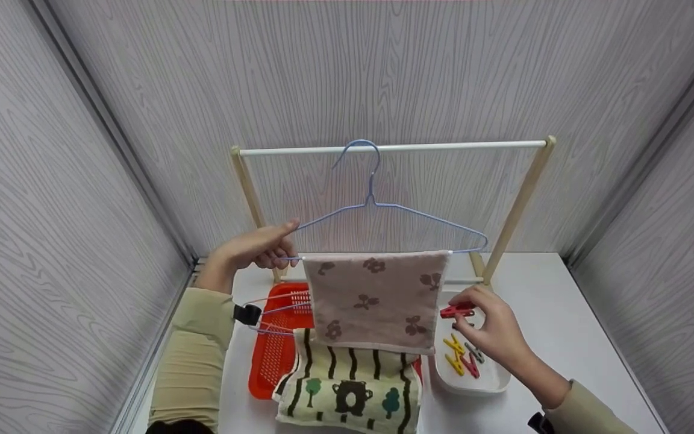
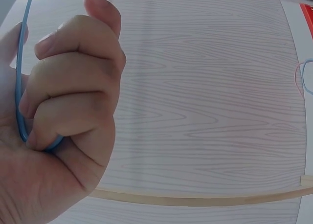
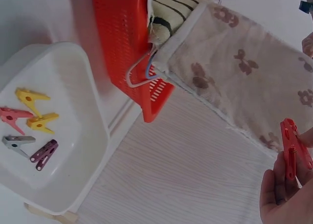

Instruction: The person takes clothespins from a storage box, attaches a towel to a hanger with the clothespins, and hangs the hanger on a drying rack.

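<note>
My left hand grips the left end of a blue wire hanger, its fingers curled round the wire in the left wrist view. Over the hanger's lower bar hangs a pinkish towel with brown flower prints. A red clothespin is pinched between the thumb and fingers of my right hand. That hand is above the white tub and to the right of the towel's lower half. The hanger's hook overlaps the rack's white bar in the head view.
A white tub holds several clothespins in yellow, red, grey and purple. Left of it stands a red basket with more hangers and a striped cream towel draped over it. Wooden rack legs stand behind.
</note>
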A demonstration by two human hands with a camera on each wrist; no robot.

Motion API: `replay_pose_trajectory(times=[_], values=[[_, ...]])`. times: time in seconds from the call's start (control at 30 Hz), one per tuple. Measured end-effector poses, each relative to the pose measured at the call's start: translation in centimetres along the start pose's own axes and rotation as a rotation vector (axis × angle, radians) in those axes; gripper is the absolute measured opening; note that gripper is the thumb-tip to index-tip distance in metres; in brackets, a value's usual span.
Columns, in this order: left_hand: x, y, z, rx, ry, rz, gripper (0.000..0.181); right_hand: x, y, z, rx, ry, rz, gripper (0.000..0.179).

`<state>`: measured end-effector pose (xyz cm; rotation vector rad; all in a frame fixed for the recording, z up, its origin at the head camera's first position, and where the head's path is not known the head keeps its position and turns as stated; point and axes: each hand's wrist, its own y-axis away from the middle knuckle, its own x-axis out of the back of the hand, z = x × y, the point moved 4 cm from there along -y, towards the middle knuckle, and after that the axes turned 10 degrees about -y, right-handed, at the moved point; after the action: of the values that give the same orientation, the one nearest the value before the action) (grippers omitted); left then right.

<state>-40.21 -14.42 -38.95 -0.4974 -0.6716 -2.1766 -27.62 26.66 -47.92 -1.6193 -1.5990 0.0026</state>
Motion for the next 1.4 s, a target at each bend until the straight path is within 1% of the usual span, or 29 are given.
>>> replay_pose_trajectory(times=[0.1,0.23,0.43,0.6,0.73,0.83,0.97,1.1,1.2,1.4], values=[[0.0,-0.1,0.0,0.014,-0.004,0.013,0.074,0.0,-0.5,-0.8,0.036,-0.014,0.005,0.029],[0.0,-0.1,0.2,0.021,-0.007,0.015,0.074,0.0,-1.3,-1.8,0.083,-0.059,0.011,0.033],[-0.2,-0.4,0.8,0.034,0.001,0.003,0.073,0.2,-2.7,-3.0,0.142,-0.145,0.02,0.04],[-0.2,-0.7,1.1,0.045,0.009,0.004,0.077,0.2,-3.4,-3.8,0.164,-0.202,0.015,0.039],[-0.3,-0.8,1.1,0.029,0.004,-0.002,0.076,0.0,-4.1,-4.4,0.17,-0.231,0.011,0.037],[-0.4,-1.0,1.1,0.015,-0.001,-0.012,0.074,-0.1,-4.7,-4.8,0.167,-0.254,0.027,0.04],[-0.4,-1.2,1.2,0.008,-0.006,-0.018,0.075,-0.2,-5.5,-5.5,0.19,-0.268,0.056,0.041],[-0.4,-1.3,1.4,0.003,-0.018,-0.011,0.078,-0.4,-6.3,-6.2,0.227,-0.254,0.07,0.039],[-0.5,-1.4,1.6,0.001,-0.022,-0.005,0.078,-0.5,-6.9,-6.6,0.236,-0.251,0.064,0.039],[-0.9,-1.7,1.7,-0.002,-0.008,-0.014,0.075,-1.3,-7.9,-6.9,0.203,-0.274,0.024,0.043]])
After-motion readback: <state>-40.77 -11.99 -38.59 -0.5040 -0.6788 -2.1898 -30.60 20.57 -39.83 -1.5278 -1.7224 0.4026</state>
